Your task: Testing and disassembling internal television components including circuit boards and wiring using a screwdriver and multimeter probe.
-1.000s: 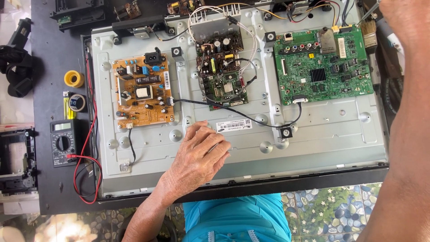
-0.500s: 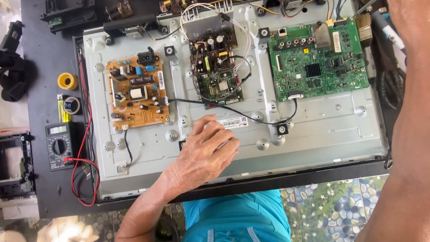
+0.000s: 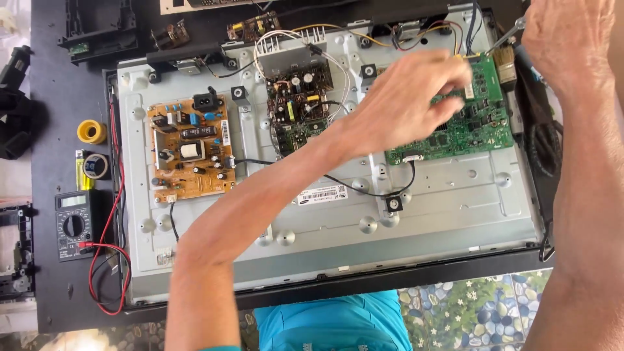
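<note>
bench: black worktop (image 3: 65, 78), dark & matte, fills most of view | floor: pebble-and-flower pattern covering (image 3: 468, 305), blue/green, seen btm right past bench edge | light: bright daylight, strong glare btm left & far left edge

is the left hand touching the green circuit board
Cannot tell. In the head view the left hand covers the left part of the green circuit board, but from above neither contact nor a gap shows plainly.
</note>
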